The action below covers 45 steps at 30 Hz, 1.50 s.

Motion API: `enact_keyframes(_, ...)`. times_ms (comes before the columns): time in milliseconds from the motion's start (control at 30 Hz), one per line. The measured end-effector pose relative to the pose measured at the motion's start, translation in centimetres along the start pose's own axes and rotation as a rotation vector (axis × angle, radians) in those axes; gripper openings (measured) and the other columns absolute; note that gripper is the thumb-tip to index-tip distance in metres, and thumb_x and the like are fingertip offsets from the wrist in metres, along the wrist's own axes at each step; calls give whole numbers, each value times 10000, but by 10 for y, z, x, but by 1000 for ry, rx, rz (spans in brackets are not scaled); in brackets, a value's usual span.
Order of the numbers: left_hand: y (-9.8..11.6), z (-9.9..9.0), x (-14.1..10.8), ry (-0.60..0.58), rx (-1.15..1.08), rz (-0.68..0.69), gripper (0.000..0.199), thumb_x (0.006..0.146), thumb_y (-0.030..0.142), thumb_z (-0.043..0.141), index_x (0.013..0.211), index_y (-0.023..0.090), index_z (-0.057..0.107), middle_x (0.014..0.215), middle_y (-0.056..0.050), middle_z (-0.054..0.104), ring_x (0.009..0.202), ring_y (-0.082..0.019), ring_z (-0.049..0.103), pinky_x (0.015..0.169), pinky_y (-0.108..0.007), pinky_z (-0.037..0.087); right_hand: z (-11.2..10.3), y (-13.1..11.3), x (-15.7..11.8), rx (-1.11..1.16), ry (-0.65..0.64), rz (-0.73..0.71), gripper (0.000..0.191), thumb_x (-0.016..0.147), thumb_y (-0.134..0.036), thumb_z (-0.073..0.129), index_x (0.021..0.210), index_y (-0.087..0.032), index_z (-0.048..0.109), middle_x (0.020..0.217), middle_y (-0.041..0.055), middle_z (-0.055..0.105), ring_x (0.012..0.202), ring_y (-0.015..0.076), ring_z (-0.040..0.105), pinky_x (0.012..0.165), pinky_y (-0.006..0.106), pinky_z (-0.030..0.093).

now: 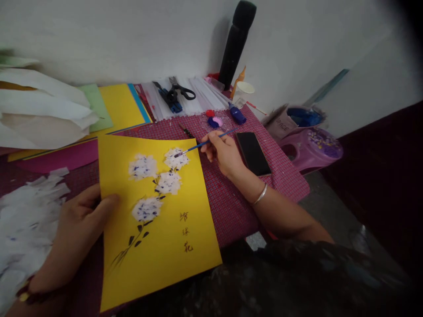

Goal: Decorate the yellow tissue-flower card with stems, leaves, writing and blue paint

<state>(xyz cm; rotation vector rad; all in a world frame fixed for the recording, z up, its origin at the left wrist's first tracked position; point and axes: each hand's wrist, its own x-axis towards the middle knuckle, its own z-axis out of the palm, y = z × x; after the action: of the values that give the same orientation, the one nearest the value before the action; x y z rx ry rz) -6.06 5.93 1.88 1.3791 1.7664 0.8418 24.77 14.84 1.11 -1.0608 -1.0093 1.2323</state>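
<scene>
My left hand (84,215) grips the left edge of a yellow sheet (172,246), thumb on top and fingers behind it. The sheet is tilted and bears several white paper flower clusters (147,209) with dark blue marks, painted stems and leaves, and handwritten characters at the lower right. My right hand (223,152) pinches a thin blue paintbrush (201,144). Its dark tip lies over the top right flower cluster (173,159); whether it touches the paper I cannot tell.
Behind the sheet are a paint palette (214,121), a blue paint bottle (237,113), scissors (180,90) and a white cup (244,89). A black phone (254,154) lies right of my right hand. White paper scraps (29,220) lie at left, a pink stool (310,149) stands at right.
</scene>
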Motion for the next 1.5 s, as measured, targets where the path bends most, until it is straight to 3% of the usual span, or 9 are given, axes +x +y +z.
enact_keyframes(100,-1,0,0,-8,-98,-87,471,723,479,729,1123,231,738,923,-49,784,678,-246,732,496,-275,591,-2,-5,1,18,51,-21,317,957,-449,577,766,-197,593,564,-56,616,395,41,461,385,175,325)
enact_keyframes(300,-2,1,1,-12,-124,-94,465,715,462,730,1117,229,737,927,-47,779,644,-219,712,504,-267,594,0,-4,-1,37,-47,90,223,952,-314,548,771,-196,602,576,-50,639,389,51,471,377,183,332)
enact_keyframes(533,3,0,0,-34,-117,-89,463,739,471,722,1133,228,726,964,-47,777,704,-220,720,521,-251,586,-9,-10,5,20,74,92,199,894,-149,473,745,-194,597,534,-40,625,392,64,481,378,189,327)
enact_keyframes(733,9,0,-3,-25,-96,-105,472,728,486,717,1113,214,730,935,-52,776,666,-217,703,499,-254,570,-7,-7,3,-2,-53,172,148,881,-191,522,759,-202,606,587,-34,632,433,64,494,395,187,355)
enact_keyframes(967,6,1,-2,-28,-89,-101,486,724,494,716,1119,210,728,929,-58,777,667,-232,709,500,-266,576,-13,-10,8,0,68,122,153,878,-181,519,737,-206,572,565,-34,626,410,68,472,386,200,346)
enact_keyframes(1133,7,2,-3,-47,-115,-119,496,737,480,721,1151,208,713,957,-66,777,667,-227,705,525,-280,587,-10,-7,6,12,-63,136,131,881,-225,553,759,-204,595,589,-36,640,432,65,493,400,193,363)
enact_keyframes(1333,5,-1,-1,-49,-88,-83,500,745,511,708,1139,203,719,953,-74,770,690,-237,705,522,-278,575,-13,-8,9,41,67,75,145,879,-196,532,744,-207,585,583,-38,645,404,64,476,387,200,344)
enact_keyframes(1500,3,-2,-1,-52,-65,-70,491,762,506,698,1149,204,713,964,-77,765,713,-239,704,539,-281,573,-6,-8,2,-9,-68,62,160,900,-216,534,753,-207,597,604,-35,655,429,61,488,416,193,372)
